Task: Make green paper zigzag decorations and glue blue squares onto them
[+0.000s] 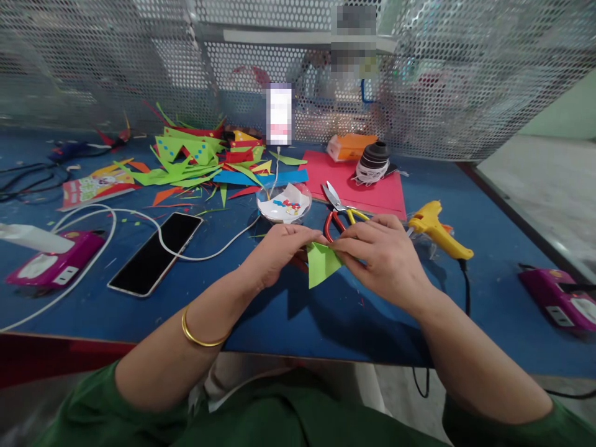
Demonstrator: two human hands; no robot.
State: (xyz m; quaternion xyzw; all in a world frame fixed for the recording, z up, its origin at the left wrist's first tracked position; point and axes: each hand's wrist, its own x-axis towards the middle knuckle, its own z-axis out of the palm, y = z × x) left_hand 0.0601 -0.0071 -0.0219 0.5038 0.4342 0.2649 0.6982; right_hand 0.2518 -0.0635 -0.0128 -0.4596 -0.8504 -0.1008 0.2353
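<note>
- Left forearm (177,347): bare, angled forward and inward.
- Left hand (279,251): thumb side uppermost, digits closed in a pinch.
- Right forearm (475,347): bare, angled forward and inward.
- Right hand (386,257): back uppermost, fingers bent, pinching.
- Fingertips of both hands: close together, ahead of the torso.

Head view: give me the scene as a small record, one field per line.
surface: blue table
left hand: pinching green paper
right hand: fingers on the same paper
just beyond hands: scissors, partly open
by right hand: yellow glue gun
by left hand: dark-screened phone, white cable across it
bowl: white paper, red and blue bits
back left: green paper cutouts
</note>
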